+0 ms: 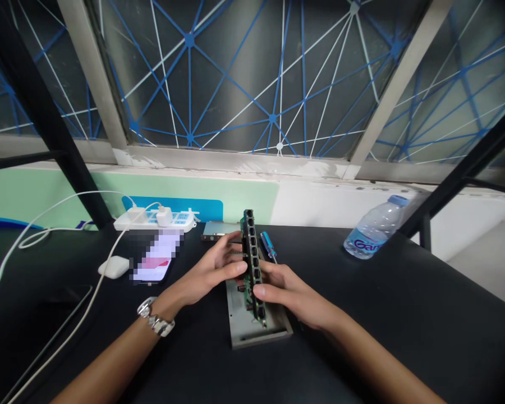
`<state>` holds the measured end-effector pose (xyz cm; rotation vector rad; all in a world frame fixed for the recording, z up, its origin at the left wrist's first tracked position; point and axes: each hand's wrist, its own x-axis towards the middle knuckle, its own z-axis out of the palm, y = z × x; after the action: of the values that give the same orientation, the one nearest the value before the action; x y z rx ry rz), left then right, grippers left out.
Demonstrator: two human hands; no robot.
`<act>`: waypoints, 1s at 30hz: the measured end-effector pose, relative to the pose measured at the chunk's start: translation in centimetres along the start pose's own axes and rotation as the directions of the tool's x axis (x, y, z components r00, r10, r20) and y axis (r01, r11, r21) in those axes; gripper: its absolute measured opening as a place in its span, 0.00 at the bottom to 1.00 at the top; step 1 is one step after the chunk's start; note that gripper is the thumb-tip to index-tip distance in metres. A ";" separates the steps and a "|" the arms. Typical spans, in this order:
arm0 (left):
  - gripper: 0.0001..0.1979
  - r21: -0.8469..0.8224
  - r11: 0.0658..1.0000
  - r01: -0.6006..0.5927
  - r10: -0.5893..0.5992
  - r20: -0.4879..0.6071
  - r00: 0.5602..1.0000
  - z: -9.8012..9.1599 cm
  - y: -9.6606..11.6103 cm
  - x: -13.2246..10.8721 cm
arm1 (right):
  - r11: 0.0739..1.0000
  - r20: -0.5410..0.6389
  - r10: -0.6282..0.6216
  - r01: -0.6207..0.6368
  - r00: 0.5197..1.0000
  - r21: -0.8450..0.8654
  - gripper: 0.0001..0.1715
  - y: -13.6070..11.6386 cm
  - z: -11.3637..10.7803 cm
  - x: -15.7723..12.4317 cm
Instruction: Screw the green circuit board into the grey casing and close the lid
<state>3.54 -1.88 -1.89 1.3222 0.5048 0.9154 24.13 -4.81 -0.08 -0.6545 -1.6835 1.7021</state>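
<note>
Grasping the network switch board (249, 252) on edge, our left hand (210, 266) and right hand (286, 294) hold it steady over its metal casing (238, 331).

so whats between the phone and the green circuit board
In the head view, the bare left hand lies between the lit black smartphone and the green circuit board with black network ports.

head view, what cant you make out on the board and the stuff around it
Head view:
- phone: screen pixelated, nothing readable
- circuit board: much of it hidden by the left hand and right hand
- grey metal case: inside hidden under the board
- screwdriver: tip hidden behind the right hand
- flat metal piece: partly behind the left hand, kind unclear
</note>
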 end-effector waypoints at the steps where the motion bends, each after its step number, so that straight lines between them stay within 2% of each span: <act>1: 0.33 -0.003 1.000 0.004 -0.004 0.005 1.000 0.0 0.3 0.0 | 1.000 -0.001 -0.003 0.003 1.000 0.011 0.31 -0.2 -0.1 -0.1; 5: 0.32 0.022 0.999 0.038 -0.038 0.003 0.999 -0.6 1.7 -0.4 | 0.999 -0.003 -0.001 0.001 1.000 0.033 0.29 -0.5 -0.8 -0.4; 11: 0.29 0.096 0.987 0.132 -0.133 -0.004 0.991 -2.9 3.1 -1.0 | 0.993 -0.127 0.084 -0.093 0.988 -0.068 0.23 -0.4 -2.7 -0.5; 14: 0.30 0.030 0.992 0.123 -0.124 0.018 0.992 -3.6 3.2 -1.0 | 0.993 -0.175 0.089 -0.100 0.981 -0.057 0.21 0.1 -3.1 -0.3; 19: 0.23 -0.089 0.983 0.158 -0.155 0.040 0.987 -3.9 2.5 -0.6 | 0.994 -0.230 0.046 -0.067 0.972 -0.086 0.21 0.7 -2.8 -0.1; 25: 0.21 -0.211 0.951 0.227 -0.177 0.231 0.957 -3.3 0.7 -0.7 | 0.992 -0.196 -0.047 0.022 0.979 -0.128 0.21 0.5 -2.7 0.0; 30: 0.21 -0.192 0.915 0.356 -0.258 0.402 0.879 -1.8 0.2 -1.3 | 0.984 -0.200 -0.166 0.149 0.966 -0.096 0.23 0.9 -2.1 0.2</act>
<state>1.38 -1.83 -2.27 1.0965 0.2776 0.4306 25.46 -3.27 -1.11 -0.6904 -1.6173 1.4108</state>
